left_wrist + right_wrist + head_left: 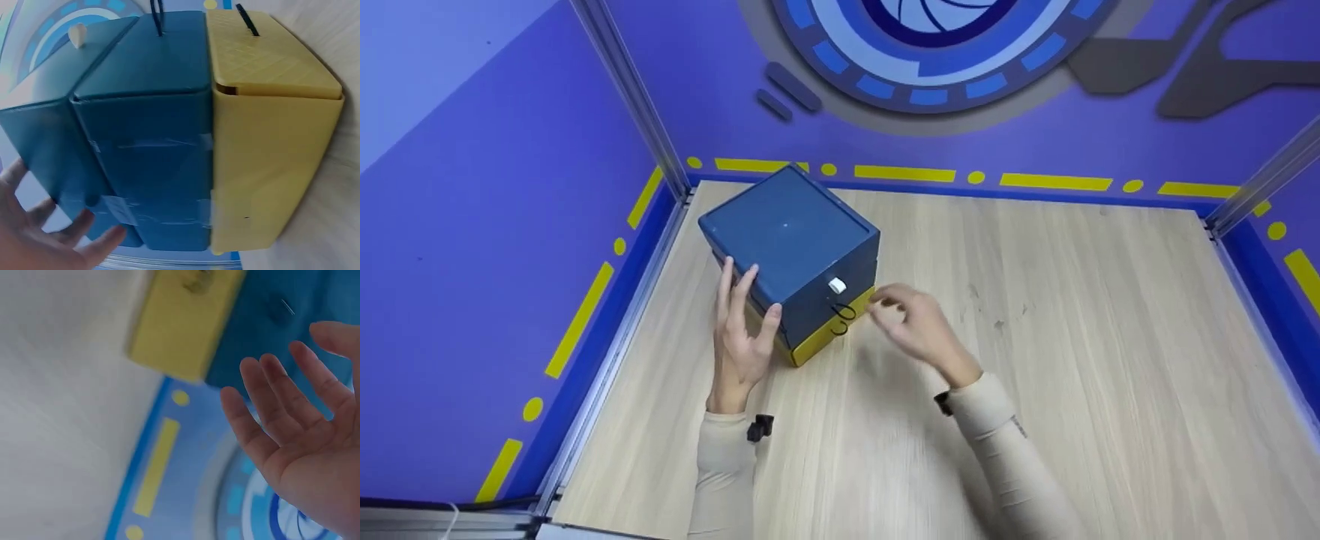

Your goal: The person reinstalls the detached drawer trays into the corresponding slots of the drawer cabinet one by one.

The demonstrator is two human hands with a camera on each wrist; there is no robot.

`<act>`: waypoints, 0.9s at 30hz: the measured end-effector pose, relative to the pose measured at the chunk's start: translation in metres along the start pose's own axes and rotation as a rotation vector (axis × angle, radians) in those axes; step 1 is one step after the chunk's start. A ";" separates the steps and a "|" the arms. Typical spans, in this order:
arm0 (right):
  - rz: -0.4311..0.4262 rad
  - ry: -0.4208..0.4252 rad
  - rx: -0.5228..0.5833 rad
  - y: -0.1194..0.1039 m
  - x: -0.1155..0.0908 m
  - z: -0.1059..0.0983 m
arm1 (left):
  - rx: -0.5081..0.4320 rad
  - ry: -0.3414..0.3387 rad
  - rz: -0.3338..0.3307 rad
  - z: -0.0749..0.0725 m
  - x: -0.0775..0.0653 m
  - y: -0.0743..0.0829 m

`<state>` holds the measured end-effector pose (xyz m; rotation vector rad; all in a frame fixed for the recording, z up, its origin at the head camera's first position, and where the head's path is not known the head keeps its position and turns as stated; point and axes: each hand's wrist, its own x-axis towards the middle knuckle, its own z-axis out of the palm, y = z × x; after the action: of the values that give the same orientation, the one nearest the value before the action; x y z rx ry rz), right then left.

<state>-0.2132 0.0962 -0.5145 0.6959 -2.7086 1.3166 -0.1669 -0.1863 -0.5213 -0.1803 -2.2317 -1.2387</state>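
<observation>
A stacked drawer box (787,232) stands turned at an angle on the table, with two dark blue tiers above a yellow bottom tier (270,169). On its front the top tier bears a white knob (837,285). Black loops hang from the middle tier (146,146) and the yellow one. My left hand (741,349) rests against the left side and top edge of the box, fingers spread. Just right of the front, close to the loops, is my right hand (919,326); its fingers bend loosely with nothing in them. The drawer fronts look closed.
The wooden tabletop (1072,360) extends to the right and in front of the box. A purple-blue back wall (960,150) with yellow marks rises behind it, and a side wall (510,225) stands to the left. Metal posts mark the corners.
</observation>
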 end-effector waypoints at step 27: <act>0.074 -0.133 0.365 -0.007 0.090 -0.031 | -0.007 0.120 -0.212 0.021 -0.009 0.024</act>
<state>-0.2954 0.0823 -0.4680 0.7367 -2.6400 1.8748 -0.1588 -0.1547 -0.5173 0.1285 -2.1858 -1.3307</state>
